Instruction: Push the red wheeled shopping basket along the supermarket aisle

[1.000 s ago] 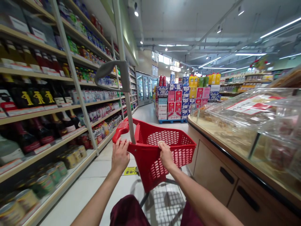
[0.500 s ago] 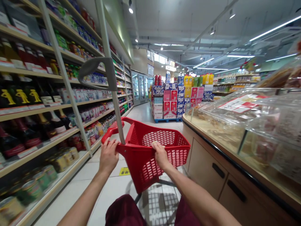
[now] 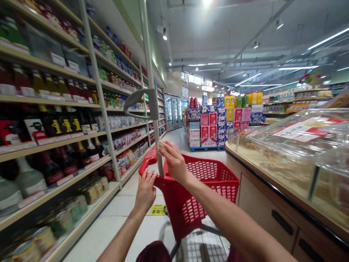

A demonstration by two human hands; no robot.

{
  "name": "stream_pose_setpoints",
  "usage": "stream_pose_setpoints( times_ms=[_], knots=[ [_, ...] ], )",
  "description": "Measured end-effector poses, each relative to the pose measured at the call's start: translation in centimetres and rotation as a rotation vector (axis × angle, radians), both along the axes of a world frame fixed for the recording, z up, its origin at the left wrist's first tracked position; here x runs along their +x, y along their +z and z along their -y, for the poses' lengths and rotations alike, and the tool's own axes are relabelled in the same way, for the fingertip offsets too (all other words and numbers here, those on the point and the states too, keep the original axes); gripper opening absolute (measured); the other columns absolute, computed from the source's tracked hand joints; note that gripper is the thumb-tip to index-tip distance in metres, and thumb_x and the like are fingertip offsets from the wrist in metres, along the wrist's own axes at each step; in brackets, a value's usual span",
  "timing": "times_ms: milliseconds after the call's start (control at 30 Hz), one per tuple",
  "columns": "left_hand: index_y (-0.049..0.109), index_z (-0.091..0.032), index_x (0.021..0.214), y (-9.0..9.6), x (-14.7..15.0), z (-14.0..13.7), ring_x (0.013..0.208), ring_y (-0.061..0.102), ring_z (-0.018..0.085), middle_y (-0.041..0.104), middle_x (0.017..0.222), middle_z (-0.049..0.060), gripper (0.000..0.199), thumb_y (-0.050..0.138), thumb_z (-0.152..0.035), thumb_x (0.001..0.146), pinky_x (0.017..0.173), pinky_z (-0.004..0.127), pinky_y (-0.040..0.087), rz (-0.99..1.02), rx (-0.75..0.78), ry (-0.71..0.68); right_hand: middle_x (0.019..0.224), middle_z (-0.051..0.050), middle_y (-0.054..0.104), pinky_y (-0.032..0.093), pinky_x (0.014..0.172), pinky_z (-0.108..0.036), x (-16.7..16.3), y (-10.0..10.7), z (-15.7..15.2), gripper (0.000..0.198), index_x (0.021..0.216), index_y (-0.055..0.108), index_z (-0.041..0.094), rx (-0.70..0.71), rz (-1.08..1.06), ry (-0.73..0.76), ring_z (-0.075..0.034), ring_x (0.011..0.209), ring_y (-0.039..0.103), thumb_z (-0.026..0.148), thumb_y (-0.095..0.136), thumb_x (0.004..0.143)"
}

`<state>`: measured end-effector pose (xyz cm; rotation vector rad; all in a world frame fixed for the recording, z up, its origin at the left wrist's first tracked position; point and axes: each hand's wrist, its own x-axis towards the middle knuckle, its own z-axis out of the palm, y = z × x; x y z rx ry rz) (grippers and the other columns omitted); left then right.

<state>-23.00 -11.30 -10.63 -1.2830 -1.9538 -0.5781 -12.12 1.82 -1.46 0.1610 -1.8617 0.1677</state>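
A red plastic shopping basket [image 3: 215,171] with mesh sides sits on a dark-legged trolley frame in front of me. From its near left corner rises a grey metal pole [image 3: 148,54] carrying a looped grey plastic handle [image 3: 140,105]. My left hand [image 3: 145,189] grips the basket's near left edge, fingers over the red rim. My right hand [image 3: 174,162] is at the lower pole, its fingertips pressing a small pale cloth-like piece [image 3: 160,148] against it. The fingers mostly cover that piece. Nothing shows inside the visible part of the basket.
Shelves [image 3: 62,136] of bottles and cans line the left. On the right stands a wooden counter [image 3: 256,196] with clear-lidded food. Stacked drink cartons [image 3: 208,129] stand on a blue pallet [image 3: 204,148] ahead. A yellow floor sticker [image 3: 157,210] lies left of the trolley.
My right hand has left the basket's near rim and moved left and up to the pole, with the pale piece. My left hand stays on the rim. The view has turned left.
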Motion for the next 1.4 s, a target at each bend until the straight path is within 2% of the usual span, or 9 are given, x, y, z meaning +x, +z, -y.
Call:
stream_pose_setpoints(
  times_ms=[67,133,367,567,767,867,1000,1167,1400],
  knots=[
    [0.052,-0.017,0.110,0.0,0.3,-0.1,0.124,0.030,0.027,0.051,0.122,0.007,0.051,0.035,-0.001,0.065,0.100,0.052,0.029,-0.001,-0.013,0.000,0.131,0.002,0.041,0.018,0.107,-0.043,-1.8,5.2,1.2,0.039,0.119,0.048,0.023,0.152,0.022,0.010,-0.016,0.130,0.019,0.010,0.034,0.086],
    [0.052,-0.017,0.111,0.0,0.4,-0.1,0.125,0.029,0.028,0.050,0.123,0.007,0.052,0.034,-0.001,0.065,0.099,0.053,0.030,-0.002,-0.026,0.000,0.130,0.001,0.042,0.015,0.108,-0.043,-2.0,6.3,0.8,0.040,0.120,0.046,0.022,0.272,0.119,0.018,-0.015,0.130,0.017,0.008,0.033,0.085],
    [0.052,-0.014,0.111,0.0,0.1,0.1,0.125,0.029,0.028,0.050,0.123,0.009,0.053,0.035,0.001,0.064,0.100,0.051,0.030,-0.019,-0.046,0.012,0.120,-0.004,0.053,0.020,0.107,-0.037,0.0,-1.0,-1.8,0.035,0.118,0.049,0.017,0.662,0.410,0.051,-0.015,0.125,0.030,0.012,0.040,0.084],
    [0.050,-0.020,0.114,0.7,0.7,0.7,0.125,0.030,0.023,0.049,0.126,0.004,0.054,0.035,-0.001,0.066,0.102,0.047,0.028,-0.007,-0.093,0.021,0.130,-0.007,0.043,0.019,0.108,-0.041,-2.5,3.0,-0.5,0.037,0.121,0.047,0.015,0.441,0.242,-0.096,-0.019,0.129,0.021,0.010,0.038,0.085],
    [0.052,-0.019,0.114,0.9,0.9,0.9,0.122,0.035,0.023,0.051,0.124,0.004,0.052,0.037,-0.004,0.067,0.100,0.044,0.030,-0.012,-0.095,0.059,0.120,-0.008,0.053,0.034,0.101,-0.038,-0.1,-12.0,1.1,0.034,0.115,0.053,0.017,0.099,0.194,-0.073,-0.019,0.124,0.033,0.012,0.038,0.085],
    [0.051,-0.022,0.115,1.0,1.3,0.7,0.121,0.036,0.022,0.051,0.124,0.002,0.052,0.037,-0.004,0.068,0.101,0.043,0.029,-0.040,-0.102,0.032,0.120,-0.012,0.052,0.037,0.098,-0.041,2.7,-16.3,-1.7,0.037,0.114,0.055,0.014,-0.093,0.165,-0.163,-0.020,0.119,0.040,0.007,0.036,0.082],
    [0.054,-0.019,0.110,0.9,2.2,-0.1,0.120,0.036,0.024,0.053,0.121,0.004,0.046,0.038,-0.007,0.069,0.101,0.044,0.027,-0.038,-0.049,0.069,0.114,-0.009,0.056,0.039,0.097,-0.038,4.1,-15.2,-3.5,0.048,0.113,0.055,0.018,-0.354,0.162,-0.253,-0.017,0.112,0.047,-0.001,0.033,0.074],
    [0.053,-0.018,0.110,0.8,2.2,-0.6,0.116,0.040,0.025,0.056,0.117,0.006,0.040,0.039,-0.014,0.073,0.101,0.049,0.020,-0.116,-0.043,0.037,0.119,-0.005,0.053,0.034,0.101,-0.030,1.6,-12.4,-1.0,0.048,0.116,0.052,0.019,-0.279,0.209,-0.073,-0.013,0.118,0.039,0.001,0.034,0.075],
    [0.057,-0.016,0.098,1.0,1.4,-1.3,0.103,0.047,0.027,0.061,0.103,0.010,0.034,0.044,-0.039,0.078,0.100,0.051,0.018,-0.183,-0.034,0.057,0.109,-0.008,0.058,0.032,0.100,-0.039,9.4,-15.9,-9.1,0.047,0.100,0.061,0.016,-0.514,0.210,-0.346,-0.016,0.111,0.046,-0.003,0.033,0.068]
  ],
)
